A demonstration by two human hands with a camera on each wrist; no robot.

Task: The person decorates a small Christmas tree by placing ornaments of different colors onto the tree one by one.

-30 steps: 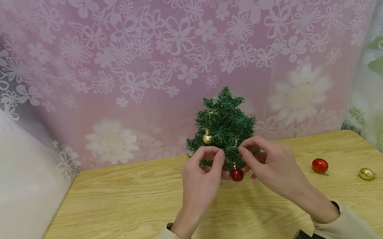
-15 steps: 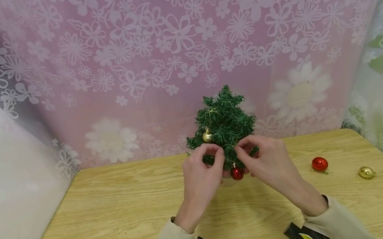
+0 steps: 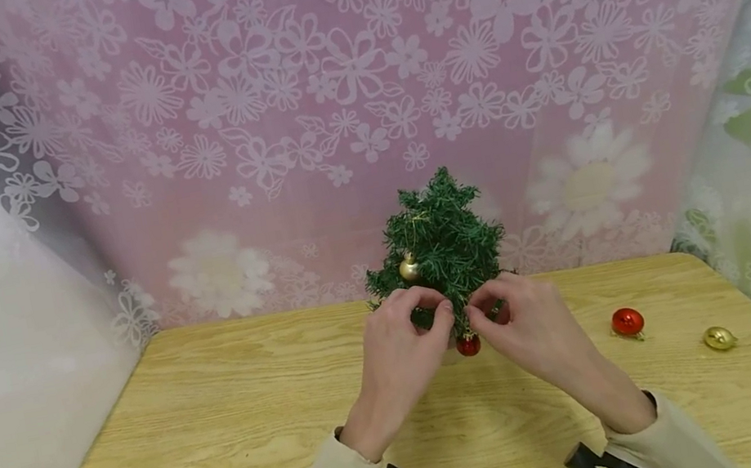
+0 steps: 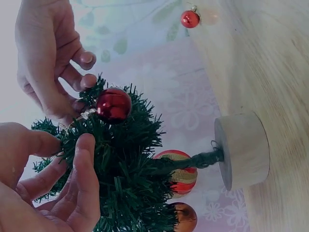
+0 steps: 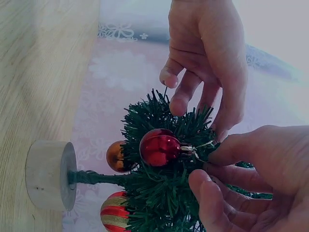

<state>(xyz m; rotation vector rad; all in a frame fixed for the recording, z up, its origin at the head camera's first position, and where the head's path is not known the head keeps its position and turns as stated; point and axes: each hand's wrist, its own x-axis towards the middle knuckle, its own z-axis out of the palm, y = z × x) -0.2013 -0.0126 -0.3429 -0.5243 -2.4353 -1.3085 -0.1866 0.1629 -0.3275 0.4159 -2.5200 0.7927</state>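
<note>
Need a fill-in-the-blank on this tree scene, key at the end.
In the head view, the hanging bauble between left hand and right hand is ____.

The loose red bauble lies ____ of the Christmas tree there.

The loose bauble nearest the table's right edge is ____.

Missing words: red; right; gold.

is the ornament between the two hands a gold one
No, the head view shows a red ornament hanging between the left hand and the right hand.

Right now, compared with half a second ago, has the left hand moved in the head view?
Yes, slightly: the left hand shifted its fingers rightward and lower, judged against the loose gold ornament on the table.
</note>
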